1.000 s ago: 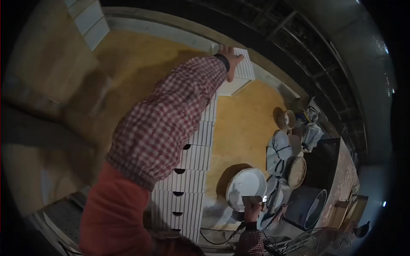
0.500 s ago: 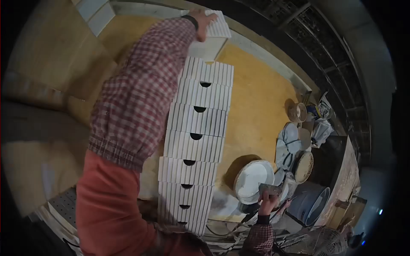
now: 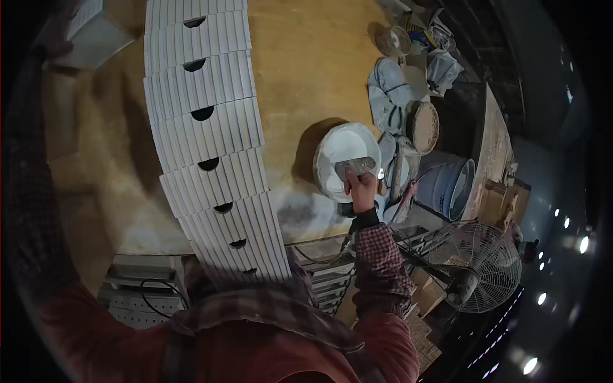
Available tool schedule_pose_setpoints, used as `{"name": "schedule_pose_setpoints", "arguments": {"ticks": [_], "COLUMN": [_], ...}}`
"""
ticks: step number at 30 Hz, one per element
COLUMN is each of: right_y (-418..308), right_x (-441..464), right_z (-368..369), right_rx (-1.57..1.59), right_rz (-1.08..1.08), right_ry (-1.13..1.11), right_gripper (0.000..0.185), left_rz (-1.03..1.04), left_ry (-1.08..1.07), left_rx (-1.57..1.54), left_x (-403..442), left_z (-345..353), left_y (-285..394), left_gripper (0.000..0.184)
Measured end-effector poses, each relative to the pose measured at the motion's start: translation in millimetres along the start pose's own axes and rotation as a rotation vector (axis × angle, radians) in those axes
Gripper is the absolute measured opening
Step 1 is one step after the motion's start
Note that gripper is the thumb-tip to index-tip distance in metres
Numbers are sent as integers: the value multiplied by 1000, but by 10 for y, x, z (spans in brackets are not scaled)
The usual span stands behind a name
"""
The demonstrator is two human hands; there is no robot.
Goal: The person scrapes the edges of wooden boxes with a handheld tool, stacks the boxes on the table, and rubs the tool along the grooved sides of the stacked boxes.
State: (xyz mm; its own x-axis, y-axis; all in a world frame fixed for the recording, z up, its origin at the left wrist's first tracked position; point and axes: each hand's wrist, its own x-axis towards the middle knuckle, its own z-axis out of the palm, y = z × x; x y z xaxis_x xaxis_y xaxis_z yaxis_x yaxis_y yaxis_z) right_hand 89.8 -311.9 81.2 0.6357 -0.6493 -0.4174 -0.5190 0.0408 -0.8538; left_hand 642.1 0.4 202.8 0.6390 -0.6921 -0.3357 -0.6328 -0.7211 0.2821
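At the dim upper left edge, my left hand (image 3: 59, 48) has its fingers closed against the side of a white block of stacked boards (image 3: 105, 35); part of the hand is lost in shadow. My right hand (image 3: 362, 189) grips a flat grey scraper (image 3: 355, 167) over a round white tub (image 3: 324, 175) that holds a white paste. The scraper's lower edge is at the paste. A long row of ridged white board stacks (image 3: 214, 134) runs toward my body between my arms, with dark half-round notches between the stacks.
The stacks and tub lie on a yellowish worktable (image 3: 287, 70). Right of the tub are a crusted round container (image 3: 424, 127), grey plastic bags (image 3: 389, 83) and a blue drum (image 3: 447, 185). A caged fan (image 3: 476, 265) stands at the lower right.
The view has swung down and toward the right. My right hand has brought the scraper from the tub's near edge into the tub. The left hand and its white block are now left of the row.
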Motion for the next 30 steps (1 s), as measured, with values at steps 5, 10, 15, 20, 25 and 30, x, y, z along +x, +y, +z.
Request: {"name": "schedule_pose_setpoints", "arguments": {"ticks": [5, 10, 15, 20, 25, 30], "right_y": [483, 475, 244, -366, -1266, -1716], "right_x": [111, 64, 109, 417, 672, 1054], "right_z": [-86, 195, -40, 84, 803, 1245], "right_rx": [-578, -713, -674, 114, 206, -22], "right_rz": [-65, -394, -73, -117, -501, -718], "right_ry": [10, -124, -143, -218, -280, -302], "right_gripper": [16, 11, 16, 12, 9, 16], "left_rz": [-79, -170, 66, 376, 402, 235], "left_ry": [49, 154, 330, 632, 533, 692], "left_rx": [61, 268, 144, 45, -250, -201], "left_x": [-112, 150, -21, -118, -489, -506], "left_z": [-60, 295, 234, 655, 1273, 1631], "left_y": [-120, -552, -325, 379, 1419, 1813], "left_gripper": [109, 115, 97, 59, 37, 37]}}
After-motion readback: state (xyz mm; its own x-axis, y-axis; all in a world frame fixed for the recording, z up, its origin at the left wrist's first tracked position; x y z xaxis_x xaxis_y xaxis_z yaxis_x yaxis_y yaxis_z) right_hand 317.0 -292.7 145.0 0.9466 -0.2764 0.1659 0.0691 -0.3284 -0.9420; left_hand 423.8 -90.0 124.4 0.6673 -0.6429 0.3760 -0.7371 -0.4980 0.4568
